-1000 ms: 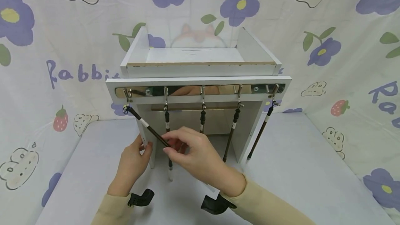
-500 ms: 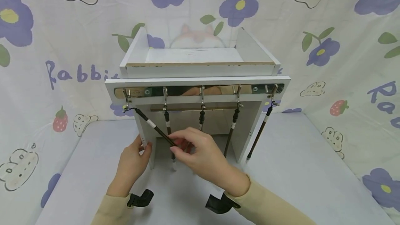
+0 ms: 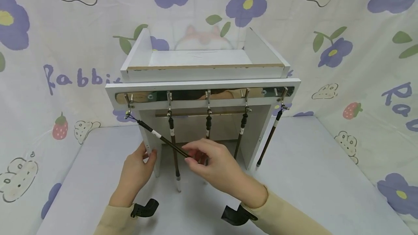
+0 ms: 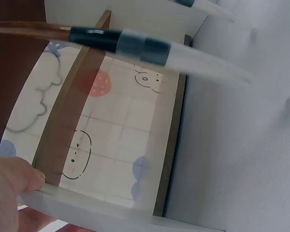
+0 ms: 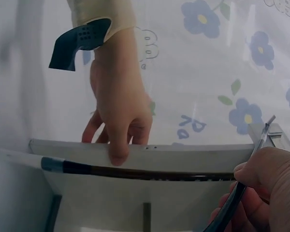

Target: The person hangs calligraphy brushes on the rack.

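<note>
A white wooden rack (image 3: 202,83) bears a metal strip of hooks, with several calligraphy brushes hanging from them. My left hand (image 3: 134,169) grips the front edge of the rack's left side panel (image 3: 148,140), thumb on the inner side. Between thumb and fingertips, my right hand (image 3: 218,160) pinches the leftmost brush (image 3: 163,139) by its dark handle. That brush slants down to the right, its cord loop pulled taut on the leftmost hook (image 3: 128,108); my hand hides its lower end. A second brush (image 5: 135,174) crosses the right wrist view, and a white brush tip (image 4: 208,65) shows in the left wrist view.
Behind the hook strip stands an open white upper tray (image 3: 202,72). The rightmost brush (image 3: 269,139) hangs outside the right side panel (image 3: 256,133). The white tabletop (image 3: 313,177) runs back to a patterned curtain (image 3: 330,21).
My right hand has drawn the leftmost brush to the right and slightly down, so its cord stretches away from the hook. The second brush has swung a little. My left hand keeps its grip.
</note>
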### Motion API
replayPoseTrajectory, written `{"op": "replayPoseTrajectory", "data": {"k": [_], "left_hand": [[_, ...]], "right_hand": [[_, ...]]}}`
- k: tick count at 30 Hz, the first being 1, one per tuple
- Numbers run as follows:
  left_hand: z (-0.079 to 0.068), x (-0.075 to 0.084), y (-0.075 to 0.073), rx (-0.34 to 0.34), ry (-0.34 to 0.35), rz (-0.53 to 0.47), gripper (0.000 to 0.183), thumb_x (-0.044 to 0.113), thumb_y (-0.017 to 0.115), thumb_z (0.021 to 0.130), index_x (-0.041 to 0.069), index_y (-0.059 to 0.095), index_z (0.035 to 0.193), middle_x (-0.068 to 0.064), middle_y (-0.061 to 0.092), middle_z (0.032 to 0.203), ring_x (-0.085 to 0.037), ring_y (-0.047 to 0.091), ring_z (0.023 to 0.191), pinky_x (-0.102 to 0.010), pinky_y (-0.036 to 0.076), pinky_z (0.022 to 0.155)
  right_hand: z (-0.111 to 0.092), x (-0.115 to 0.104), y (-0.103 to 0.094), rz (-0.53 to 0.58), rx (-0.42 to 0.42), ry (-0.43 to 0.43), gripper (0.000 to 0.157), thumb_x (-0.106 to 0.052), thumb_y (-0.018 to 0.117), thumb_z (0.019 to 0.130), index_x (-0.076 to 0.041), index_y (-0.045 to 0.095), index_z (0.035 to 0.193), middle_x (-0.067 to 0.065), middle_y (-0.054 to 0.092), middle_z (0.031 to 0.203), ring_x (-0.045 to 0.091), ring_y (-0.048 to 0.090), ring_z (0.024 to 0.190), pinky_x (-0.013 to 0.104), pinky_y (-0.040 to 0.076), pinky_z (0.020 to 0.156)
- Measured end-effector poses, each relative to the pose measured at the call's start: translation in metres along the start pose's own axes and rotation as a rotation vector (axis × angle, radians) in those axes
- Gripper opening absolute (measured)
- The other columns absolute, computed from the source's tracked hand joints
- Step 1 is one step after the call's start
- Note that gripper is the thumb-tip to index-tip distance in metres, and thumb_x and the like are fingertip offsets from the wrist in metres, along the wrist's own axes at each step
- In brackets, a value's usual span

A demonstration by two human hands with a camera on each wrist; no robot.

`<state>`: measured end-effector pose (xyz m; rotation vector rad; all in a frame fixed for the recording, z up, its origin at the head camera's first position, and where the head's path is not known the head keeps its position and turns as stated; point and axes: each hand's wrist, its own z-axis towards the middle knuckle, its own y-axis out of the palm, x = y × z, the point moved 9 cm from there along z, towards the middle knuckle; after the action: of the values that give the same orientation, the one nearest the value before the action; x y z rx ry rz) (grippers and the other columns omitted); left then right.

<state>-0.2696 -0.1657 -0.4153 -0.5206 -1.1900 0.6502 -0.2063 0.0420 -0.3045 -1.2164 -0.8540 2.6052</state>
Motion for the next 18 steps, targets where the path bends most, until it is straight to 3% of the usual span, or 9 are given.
{"op": "replayPoseTrajectory", "data": {"k": [18], "left_hand": [[0.0,-0.001,0.0,-0.007,0.002,0.006,0.044,0.024,0.051,0.1,0.006,0.045,0.14,-0.024,0.059,0.127,-0.042,0.062,0.106,-0.055,0.054,0.076]], "right_hand": [[-0.03,0.029,-0.015,-0.027,-0.001,0.062,0.023,-0.009,0.07,0.089,-0.017,0.069,0.11,-0.014,0.061,0.093,0.006,0.058,0.081,0.024,0.053,0.068]]}}
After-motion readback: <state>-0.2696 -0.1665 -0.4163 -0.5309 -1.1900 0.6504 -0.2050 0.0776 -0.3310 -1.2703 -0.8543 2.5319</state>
